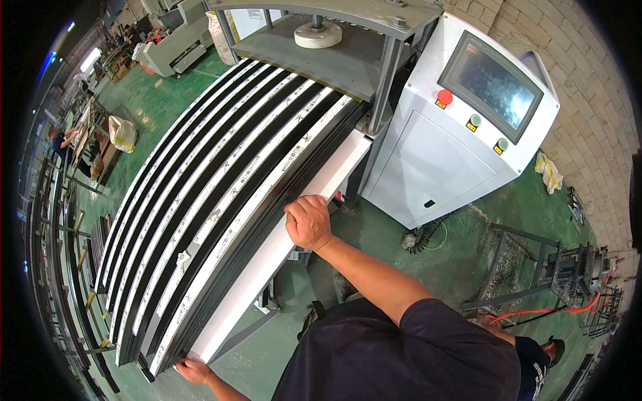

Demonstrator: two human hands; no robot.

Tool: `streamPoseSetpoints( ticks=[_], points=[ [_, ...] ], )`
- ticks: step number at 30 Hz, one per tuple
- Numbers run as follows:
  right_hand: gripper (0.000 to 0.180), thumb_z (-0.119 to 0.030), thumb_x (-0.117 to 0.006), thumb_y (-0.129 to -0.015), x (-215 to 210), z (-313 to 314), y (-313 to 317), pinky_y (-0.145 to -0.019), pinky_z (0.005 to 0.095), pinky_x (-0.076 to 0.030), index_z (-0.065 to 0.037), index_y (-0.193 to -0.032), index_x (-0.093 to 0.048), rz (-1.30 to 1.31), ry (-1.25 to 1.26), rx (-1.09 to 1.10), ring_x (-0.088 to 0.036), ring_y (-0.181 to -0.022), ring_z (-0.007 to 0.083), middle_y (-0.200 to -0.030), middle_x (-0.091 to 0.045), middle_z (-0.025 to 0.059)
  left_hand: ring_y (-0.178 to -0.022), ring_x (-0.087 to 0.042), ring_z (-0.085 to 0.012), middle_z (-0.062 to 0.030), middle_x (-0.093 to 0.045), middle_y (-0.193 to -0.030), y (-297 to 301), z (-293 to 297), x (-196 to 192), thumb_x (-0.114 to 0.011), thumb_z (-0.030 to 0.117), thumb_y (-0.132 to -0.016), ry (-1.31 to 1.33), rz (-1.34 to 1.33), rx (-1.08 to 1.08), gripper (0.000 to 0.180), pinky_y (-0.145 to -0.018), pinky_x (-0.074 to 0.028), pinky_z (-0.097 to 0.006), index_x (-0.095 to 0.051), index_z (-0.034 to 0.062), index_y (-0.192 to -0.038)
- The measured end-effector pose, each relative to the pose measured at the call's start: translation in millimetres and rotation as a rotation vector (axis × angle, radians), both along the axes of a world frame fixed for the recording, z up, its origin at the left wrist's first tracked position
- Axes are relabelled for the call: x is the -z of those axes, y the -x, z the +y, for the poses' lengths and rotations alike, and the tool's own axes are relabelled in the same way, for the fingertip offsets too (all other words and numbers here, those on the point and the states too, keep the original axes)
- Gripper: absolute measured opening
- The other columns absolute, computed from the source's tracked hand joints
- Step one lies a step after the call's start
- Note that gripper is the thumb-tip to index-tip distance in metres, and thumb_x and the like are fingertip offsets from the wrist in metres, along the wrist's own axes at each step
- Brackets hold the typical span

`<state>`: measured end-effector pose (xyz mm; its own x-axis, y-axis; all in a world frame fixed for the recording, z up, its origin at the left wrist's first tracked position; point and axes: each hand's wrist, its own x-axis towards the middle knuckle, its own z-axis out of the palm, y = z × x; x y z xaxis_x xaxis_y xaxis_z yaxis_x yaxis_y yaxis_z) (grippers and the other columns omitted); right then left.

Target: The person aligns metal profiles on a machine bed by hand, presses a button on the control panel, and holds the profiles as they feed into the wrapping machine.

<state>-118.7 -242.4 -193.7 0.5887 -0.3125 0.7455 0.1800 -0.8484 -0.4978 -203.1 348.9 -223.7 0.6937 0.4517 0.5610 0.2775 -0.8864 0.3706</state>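
Observation:
Several long dark profiles [257, 217] lie side by side, their upper faces covered with white printed film. Their far ends reach under the press plate [314, 57]. My right hand [309, 222] is closed over the outer edge of the nearest profile, about midway along it, the fingertips hidden behind the edge. At the near end of that same profile, my left hand [194, 371] pinches the corner; most of its fingers are out of sight beneath. A white ledge [251, 271] runs along the profile under my right hand.
A white control cabinet [441, 134] with a screen [491, 87] and a red button [445, 97] stands right of the press. Farther right are a metal stand [528, 267] and an orange hose [535, 313]. Racked profiles [73, 267] line the left; a person [63, 140] works beyond.

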Motion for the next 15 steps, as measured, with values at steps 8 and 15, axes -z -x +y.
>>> streamPoseSetpoints(
  ticks=[8,15],
  points=[
    [0.008,-0.009,-0.064,-0.076,0.3,-0.2,-0.8,-0.083,0.0412,-0.044,-0.012,-0.084,-0.064,-0.004,0.001,0.001,-0.061,-0.086,0.0262,-0.082,-0.063,0.0037,-0.095,-0.058,-0.0425,-0.0229,-0.063,-0.099,-0.4,4.8,3.8,-0.047,0.024,-0.087,-0.010,-0.012,-0.002,0.031,-0.088,-0.045,-0.049,-0.061,-0.0023,-0.095],
    [0.008,-0.009,-0.064,-0.076,0.0,0.3,-0.6,-0.083,0.0414,-0.044,-0.012,-0.084,-0.064,-0.002,0.000,0.002,-0.061,-0.086,0.0263,-0.082,-0.063,0.0038,-0.094,-0.058,-0.0429,-0.0227,-0.063,-0.098,-0.3,7.1,4.8,-0.047,0.024,-0.088,-0.015,-0.005,0.008,0.030,-0.087,-0.045,-0.049,-0.061,-0.0025,-0.094]
  ],
)
